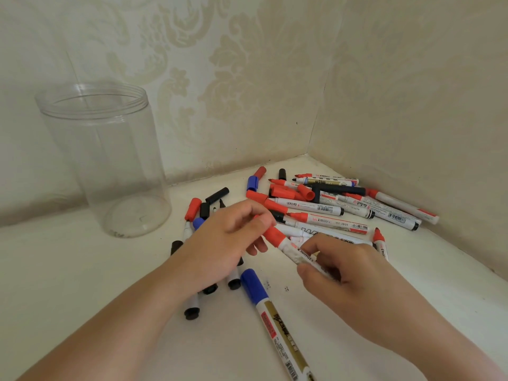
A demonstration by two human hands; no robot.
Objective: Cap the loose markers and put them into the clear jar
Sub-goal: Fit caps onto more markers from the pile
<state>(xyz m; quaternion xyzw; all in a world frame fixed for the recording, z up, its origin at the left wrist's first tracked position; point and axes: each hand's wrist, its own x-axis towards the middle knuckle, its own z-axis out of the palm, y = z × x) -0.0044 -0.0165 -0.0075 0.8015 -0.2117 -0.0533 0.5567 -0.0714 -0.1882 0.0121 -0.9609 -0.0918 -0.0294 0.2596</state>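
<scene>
Marker, red-capped white plastic barrel (286, 244), pinched between both hands near centre: left hand (228, 240) on cap end, right hand (338, 273) round barrel. Judged light, stiff, smooth; best gripped mid-barrel. Clear plastic jar (110, 166) far left, upright

This looks like a room in a home: cream wallpaper with a pale damask flower pattern (233, 64) covers both walls of a corner, above a plain white shelf surface (82, 270).
</scene>
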